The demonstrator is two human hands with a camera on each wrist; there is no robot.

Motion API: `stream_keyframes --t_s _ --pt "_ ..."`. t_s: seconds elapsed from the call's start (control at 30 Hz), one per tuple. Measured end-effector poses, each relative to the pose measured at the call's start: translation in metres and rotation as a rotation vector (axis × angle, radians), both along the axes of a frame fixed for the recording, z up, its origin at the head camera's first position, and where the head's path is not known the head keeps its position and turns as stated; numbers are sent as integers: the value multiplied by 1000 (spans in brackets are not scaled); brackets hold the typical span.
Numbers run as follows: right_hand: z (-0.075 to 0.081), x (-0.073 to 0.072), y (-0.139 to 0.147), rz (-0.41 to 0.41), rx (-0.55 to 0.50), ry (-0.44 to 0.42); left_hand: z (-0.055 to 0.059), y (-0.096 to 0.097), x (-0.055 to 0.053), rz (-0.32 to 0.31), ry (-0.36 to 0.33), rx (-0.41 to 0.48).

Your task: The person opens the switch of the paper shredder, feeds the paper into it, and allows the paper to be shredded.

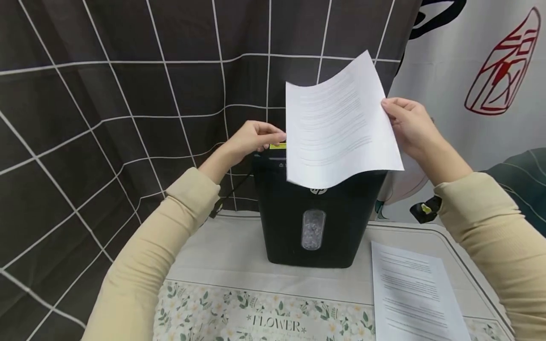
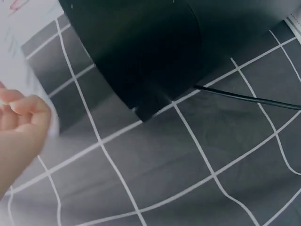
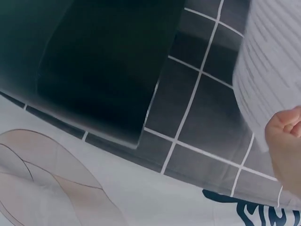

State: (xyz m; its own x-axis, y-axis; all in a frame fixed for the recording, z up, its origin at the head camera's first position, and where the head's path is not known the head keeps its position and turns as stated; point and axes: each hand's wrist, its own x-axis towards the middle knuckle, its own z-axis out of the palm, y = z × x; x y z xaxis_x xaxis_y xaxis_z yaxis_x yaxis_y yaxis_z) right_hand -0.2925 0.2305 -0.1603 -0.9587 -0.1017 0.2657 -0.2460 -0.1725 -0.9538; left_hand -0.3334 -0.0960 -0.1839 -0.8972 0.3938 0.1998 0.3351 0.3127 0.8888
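A printed sheet of paper [image 1: 334, 123] is held up between both hands, over the top front of a black paper shredder [image 1: 281, 213]. My left hand [image 1: 258, 136] pinches its left edge; in the left wrist view the curled fingers [image 2: 28, 108] lie against the white paper [image 2: 23, 70]. With thumb and fingers, my right hand [image 1: 409, 124] grips the right edge. The sheet bends slightly, and its lower edge hangs in front of the shredder's top, hiding most of it and the slot. Paper scraps show through the shredder's clear window [image 1: 313, 230].
More printed paper [image 1: 418, 293] lies on the table at the right. A floral mat [image 1: 264, 315] covers the front of the white table [image 1: 217, 246]. A dark grid-patterned curtain [image 1: 170, 90] hangs close behind and at left. The shredder's black cord [image 2: 249, 98] runs behind it.
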Motion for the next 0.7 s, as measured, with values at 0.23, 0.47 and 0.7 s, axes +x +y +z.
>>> stream_keyframes --t_s 0.23,0.47,0.7 --pt "-3 -1 -6 170 -93 220 -17 23 6 26 -276 -141" --pt "3 9 -14 386 -296 432 -29 45 18 -191 -513 27" --pt "7 12 -8 262 -277 379 -23 44 17 -127 -462 375"
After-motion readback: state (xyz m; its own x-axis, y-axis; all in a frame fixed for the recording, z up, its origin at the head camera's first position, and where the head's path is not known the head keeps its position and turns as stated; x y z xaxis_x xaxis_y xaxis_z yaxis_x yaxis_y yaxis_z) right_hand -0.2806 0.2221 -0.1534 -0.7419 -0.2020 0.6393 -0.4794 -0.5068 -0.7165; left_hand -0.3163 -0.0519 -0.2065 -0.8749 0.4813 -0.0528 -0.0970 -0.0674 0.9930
